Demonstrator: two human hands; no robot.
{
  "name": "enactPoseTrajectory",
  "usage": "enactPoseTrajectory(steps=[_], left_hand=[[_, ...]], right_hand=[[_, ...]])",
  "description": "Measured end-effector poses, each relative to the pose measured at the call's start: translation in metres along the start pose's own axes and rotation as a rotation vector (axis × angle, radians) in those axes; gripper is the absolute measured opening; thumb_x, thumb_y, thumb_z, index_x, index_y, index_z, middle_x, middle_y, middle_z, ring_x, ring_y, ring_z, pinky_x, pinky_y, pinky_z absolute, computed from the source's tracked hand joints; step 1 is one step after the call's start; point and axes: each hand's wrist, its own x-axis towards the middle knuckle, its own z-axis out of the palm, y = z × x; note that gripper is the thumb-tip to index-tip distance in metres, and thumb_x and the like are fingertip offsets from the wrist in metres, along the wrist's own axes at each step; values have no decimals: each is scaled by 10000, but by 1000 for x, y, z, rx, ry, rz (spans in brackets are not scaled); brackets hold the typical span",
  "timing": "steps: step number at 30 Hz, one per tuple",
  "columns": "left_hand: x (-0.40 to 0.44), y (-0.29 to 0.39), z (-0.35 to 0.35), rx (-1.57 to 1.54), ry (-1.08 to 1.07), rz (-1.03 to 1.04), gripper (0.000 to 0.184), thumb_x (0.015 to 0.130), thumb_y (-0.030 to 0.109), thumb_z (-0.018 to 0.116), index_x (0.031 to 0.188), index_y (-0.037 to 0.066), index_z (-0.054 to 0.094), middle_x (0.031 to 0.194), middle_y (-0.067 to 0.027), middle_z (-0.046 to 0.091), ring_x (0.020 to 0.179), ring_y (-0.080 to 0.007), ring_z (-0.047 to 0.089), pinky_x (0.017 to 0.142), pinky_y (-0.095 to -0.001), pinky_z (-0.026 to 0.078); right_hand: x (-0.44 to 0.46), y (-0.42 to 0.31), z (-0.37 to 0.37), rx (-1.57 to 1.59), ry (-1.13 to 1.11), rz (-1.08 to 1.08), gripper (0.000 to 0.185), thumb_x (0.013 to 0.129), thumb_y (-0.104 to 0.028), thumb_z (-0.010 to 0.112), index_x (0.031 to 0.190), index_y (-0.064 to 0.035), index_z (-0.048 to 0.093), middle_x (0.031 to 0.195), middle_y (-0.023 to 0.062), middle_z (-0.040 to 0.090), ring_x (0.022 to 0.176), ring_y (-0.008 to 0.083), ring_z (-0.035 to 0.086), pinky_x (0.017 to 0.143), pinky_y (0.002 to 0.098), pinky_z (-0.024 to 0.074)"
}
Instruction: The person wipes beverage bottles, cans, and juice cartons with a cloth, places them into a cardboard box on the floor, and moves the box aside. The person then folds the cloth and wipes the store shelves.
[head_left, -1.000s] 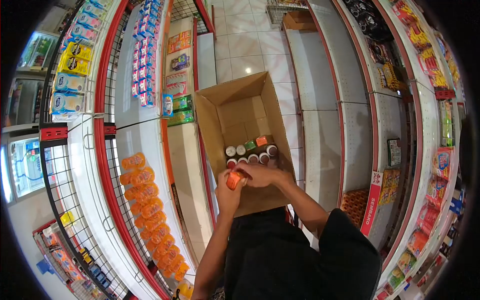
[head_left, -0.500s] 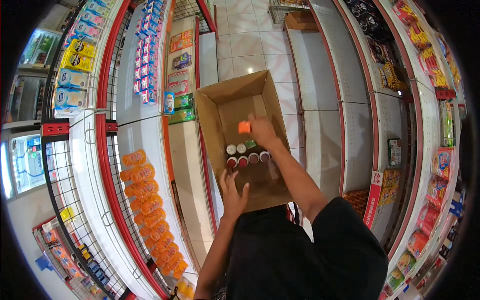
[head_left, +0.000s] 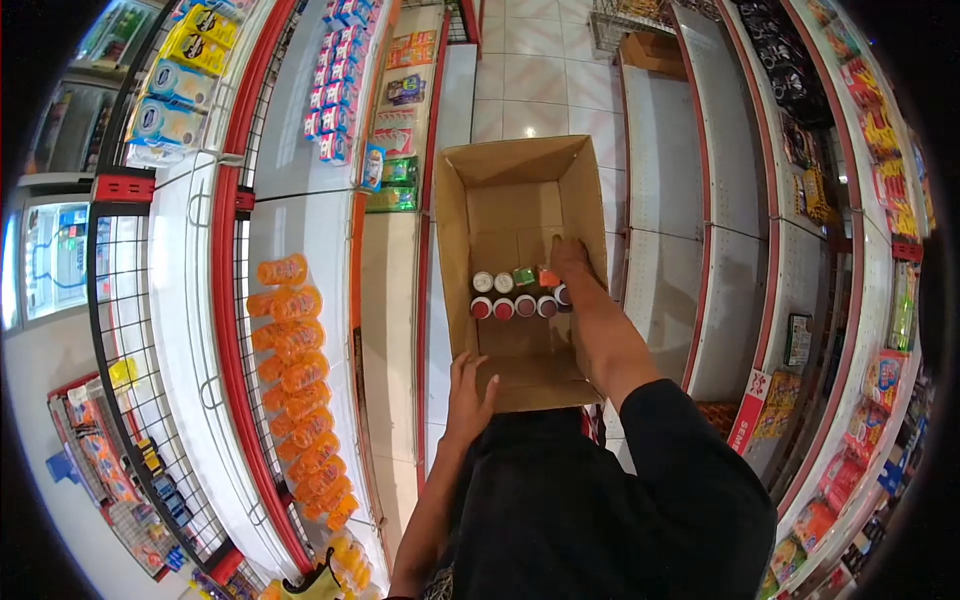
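Observation:
An open cardboard box [head_left: 520,368] is in front of my body. Down inside it, my right hand [head_left: 572,260] grips a small orange pack [head_left: 548,277], partly hidden by the fingers. Left of that pack are a small green pack [head_left: 524,277] and two white-topped containers [head_left: 493,282]. A row of several bottles with reddish and purplish tops [head_left: 503,308] stands just nearer to me; my forearm covers part of its right end. At the box's near left edge, my left hand [head_left: 470,395] has its fingers apart and holds nothing.
Orange packaged bottles [head_left: 300,370] line the left shelf, with pink-and-white boxes [head_left: 335,80] farther up. Long white shelves [head_left: 665,200] run along the right, beside a red sign [head_left: 748,410]. Tiled floor [head_left: 530,90] stretches ahead, and a wire basket [head_left: 618,32] stands at the far end.
My right hand has moved down and right with the orange pack, bringing it beside the green pack. The view has shifted, and my left hand stays at the box's near left side.

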Motion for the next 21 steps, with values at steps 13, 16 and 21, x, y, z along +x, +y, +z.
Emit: enactPoseTrajectory(steps=[13, 16, 21], left_hand=[[-5, -2, 4, -117, -24, -59, 383, 900, 171, 622, 1231, 15, 512, 1322, -232, 396, 1228, -415, 427, 1020, -420, 389], [-7, -3, 5, -66, -14, -31, 375, 910, 149, 611, 1238, -2, 506, 1316, -207, 396, 1180, -358, 495, 982, -381, 446], [-7, -5, 8, -67, -20, -36, 375, 911, 147, 609, 1237, -4, 506, 1318, -205, 396, 1176, -352, 499, 981, -382, 446]], right_hand=[[8, 4, 20, -367, -83, -145, 267, 888, -201, 525, 1073, -101, 691, 1218, 183, 571, 1168, 324, 535, 929, 402, 479], [7, 5, 44, -383, 118, -229, 258, 868, -206, 547, 1050, -110, 703, 1227, 161, 559, 1186, 315, 494, 967, 456, 422], [-26, -18, 21, -494, -159, -253, 253, 844, -245, 588, 1045, -154, 711, 1328, 103, 528, 1313, 271, 366, 1084, 643, 89]])
